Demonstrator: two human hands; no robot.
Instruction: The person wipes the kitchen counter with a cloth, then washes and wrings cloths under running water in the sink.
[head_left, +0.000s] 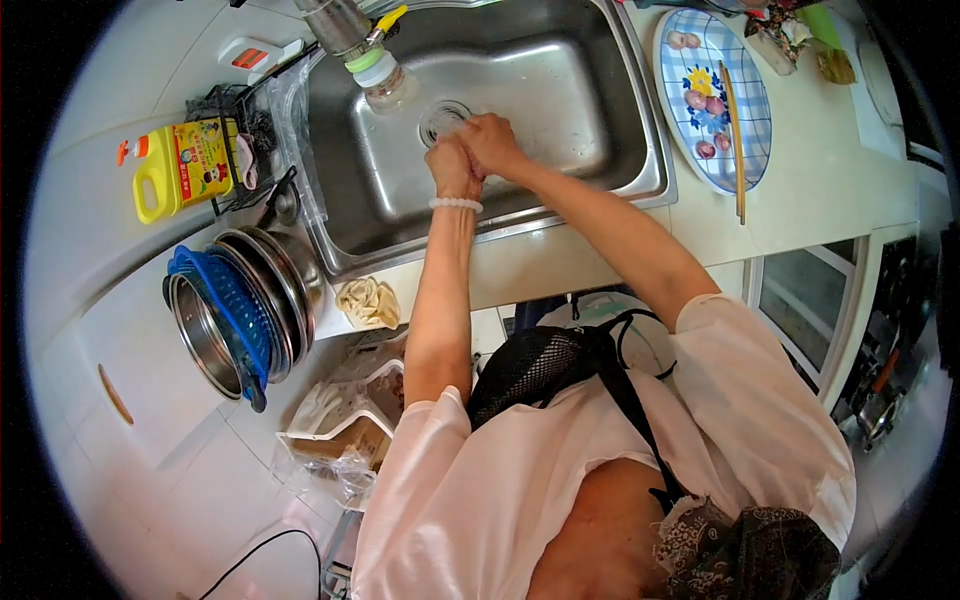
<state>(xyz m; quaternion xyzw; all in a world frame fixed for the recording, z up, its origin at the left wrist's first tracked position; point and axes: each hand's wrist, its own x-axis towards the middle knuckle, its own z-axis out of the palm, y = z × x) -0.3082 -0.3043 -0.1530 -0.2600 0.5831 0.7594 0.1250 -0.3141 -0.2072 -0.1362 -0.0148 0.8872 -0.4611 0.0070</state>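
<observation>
Over the sink (590, 165) my left hand (455, 168) and my right hand (490, 143) are pressed together, close above the drain (441, 122). Both hands look closed, with fingers curled in against each other. Whatever may lie between them is hidden. A white bead bracelet (456, 205) circles the left wrist. Just beyond my hands, to the left, the faucet (340, 25) points its clear-ended nozzle (385, 85) into the basin. The faucet has a yellow lever (391, 18).
On the right counter, a blue checked plate (680, 60) holds several small pinkish pieces, with chopsticks (735, 140) across its edge. To the left stand a yellow jug (185, 165), nested metal pots (205, 340) and a blue strainer (235, 310). A cloth (368, 302) lies at the near edge.
</observation>
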